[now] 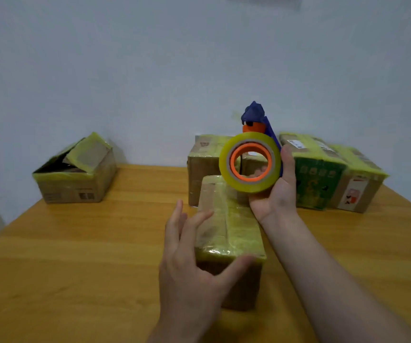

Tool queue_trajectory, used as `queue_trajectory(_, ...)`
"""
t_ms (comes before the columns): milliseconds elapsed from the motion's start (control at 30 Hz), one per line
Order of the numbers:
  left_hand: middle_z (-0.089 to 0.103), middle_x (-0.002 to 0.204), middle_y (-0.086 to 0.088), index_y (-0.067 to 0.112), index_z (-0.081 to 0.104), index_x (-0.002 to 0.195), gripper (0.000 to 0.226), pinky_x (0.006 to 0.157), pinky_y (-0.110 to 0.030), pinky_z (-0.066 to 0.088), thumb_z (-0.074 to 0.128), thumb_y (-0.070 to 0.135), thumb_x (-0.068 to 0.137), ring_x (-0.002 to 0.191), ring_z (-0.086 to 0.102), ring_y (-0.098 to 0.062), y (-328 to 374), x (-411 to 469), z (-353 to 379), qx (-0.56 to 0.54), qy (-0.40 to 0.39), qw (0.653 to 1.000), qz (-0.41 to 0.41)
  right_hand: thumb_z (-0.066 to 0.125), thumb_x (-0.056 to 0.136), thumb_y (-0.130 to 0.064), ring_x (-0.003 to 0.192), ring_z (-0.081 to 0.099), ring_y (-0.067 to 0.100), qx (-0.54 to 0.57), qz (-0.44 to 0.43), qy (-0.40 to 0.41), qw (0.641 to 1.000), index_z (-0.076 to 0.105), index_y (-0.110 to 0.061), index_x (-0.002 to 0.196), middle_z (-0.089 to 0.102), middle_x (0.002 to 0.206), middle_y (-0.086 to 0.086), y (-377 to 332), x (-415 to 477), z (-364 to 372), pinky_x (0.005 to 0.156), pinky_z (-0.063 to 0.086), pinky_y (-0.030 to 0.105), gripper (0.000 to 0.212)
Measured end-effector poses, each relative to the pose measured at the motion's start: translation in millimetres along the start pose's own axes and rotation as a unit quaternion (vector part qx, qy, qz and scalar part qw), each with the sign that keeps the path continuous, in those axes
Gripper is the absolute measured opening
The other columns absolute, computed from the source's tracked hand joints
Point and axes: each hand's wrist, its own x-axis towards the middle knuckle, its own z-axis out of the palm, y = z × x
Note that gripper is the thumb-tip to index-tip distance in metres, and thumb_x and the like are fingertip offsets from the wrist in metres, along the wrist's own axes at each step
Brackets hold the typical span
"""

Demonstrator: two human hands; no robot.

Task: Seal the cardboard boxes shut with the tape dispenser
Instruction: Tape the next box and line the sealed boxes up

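Observation:
My right hand (pixel 277 191) holds the tape dispenser (pixel 251 164) up above the table; it has a yellowish tape roll on an orange hub and a blue frame. Just below it lies a cardboard box (pixel 229 233) wrapped in yellowish tape, its flaps closed. My left hand (pixel 189 263) rests against that box's left and near side with the fingers spread and the thumb on the near top edge. At the far left stands another cardboard box (pixel 75 174) with its top flaps partly raised.
A taped box (pixel 204 164) stands behind the dispenser against the grey wall. Two taped boxes, one with a green print (pixel 318 179) and one brown (pixel 358 189), sit at the far right. The wooden table (pixel 88 256) reaches the wall.

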Motion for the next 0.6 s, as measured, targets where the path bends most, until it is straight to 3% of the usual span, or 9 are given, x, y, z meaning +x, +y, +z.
queue_trajectory(100, 0.012, 0.17, 0.012, 0.062, 0.047, 0.135, 0.101, 0.104, -0.039, 0.047, 0.064, 0.101, 0.043, 0.148, 0.035, -0.013, 2.1, -12.1, -9.7, 0.112, 0.0, 0.993, 0.032, 0.063, 0.095, -0.054, 0.09, 0.078, 0.022, 0.036, 0.042, -0.004, 0.998, 0.083, -0.025, 0.103, 0.079, 0.103, 0.005, 18.1, -7.5, 19.2, 0.076, 0.063, 0.04, 0.036)
queue_trajectory(233, 0.045, 0.139, 0.023, 0.054, 0.061, 0.125, 0.09, 0.087, -0.033, 0.056, 0.077, 0.086, 0.042, 0.125, 0.054, -0.006, -7.8, -6.4, -32.5, 0.116, 0.057, 0.991, 0.024, 0.066, 0.092, -0.057, 0.093, 0.076, 0.024, 0.048, 0.07, -0.016, 0.996, 0.074, -0.02, 0.124, 0.076, 0.107, 0.006, 32.7, -15.8, 35.2, 0.085, 0.062, 0.042, 0.05)
queue_trajectory(333, 0.047, 0.131, 0.024, 0.052, 0.061, 0.124, 0.089, 0.079, -0.027, 0.048, 0.077, 0.084, 0.043, 0.119, 0.055, -0.007, -26.9, -2.3, -59.1, 0.163, 0.083, 0.982, 0.04, 0.067, 0.094, -0.051, 0.072, 0.073, 0.015, 0.024, 0.066, -0.036, 0.997, 0.073, -0.016, 0.111, 0.072, 0.085, 0.002, 36.6, -20.2, 26.1, 0.064, 0.061, 0.032, 0.04)
queue_trajectory(400, 0.044, 0.13, 0.022, 0.049, 0.056, 0.126, 0.094, 0.079, -0.027, 0.047, 0.075, 0.089, 0.044, 0.117, 0.051, -0.007, -41.8, 4.8, -74.7, 0.187, 0.088, 0.978, 0.035, 0.068, 0.093, -0.047, 0.084, 0.075, 0.019, -0.014, 0.046, -0.043, 0.998, 0.071, -0.011, 0.118, 0.075, 0.094, 0.005, 39.0, -25.1, 16.0, 0.073, 0.063, 0.038, 0.043)
queue_trajectory(467, 0.037, 0.129, 0.019, 0.043, 0.05, 0.124, 0.099, 0.078, -0.028, 0.048, 0.077, 0.09, 0.042, 0.114, 0.045, -0.004, -56.7, 16.9, -83.1, 0.19, 0.092, 0.977, 0.019, 0.072, 0.087, -0.046, 0.102, 0.071, 0.028, -0.05, 0.036, -0.03, 0.998, 0.065, -0.003, 0.132, 0.072, 0.112, 0.013, 45.6, -30.4, 5.4, 0.087, 0.06, 0.044, 0.062)
queue_trajectory(600, 0.034, 0.138, 0.007, 0.044, 0.05, 0.124, 0.098, 0.09, -0.034, 0.049, 0.081, 0.081, 0.04, 0.117, 0.042, -0.006, -84.1, 44.6, -78.6, 0.116, 0.092, 0.989, -0.025, 0.078, 0.075, -0.05, 0.109, 0.072, 0.032, -0.059, 0.078, 0.024, 0.995, 0.061, -0.007, 0.139, 0.07, 0.129, 0.02, 61.2, -39.3, -18.5, 0.08, 0.062, 0.04, 0.079)
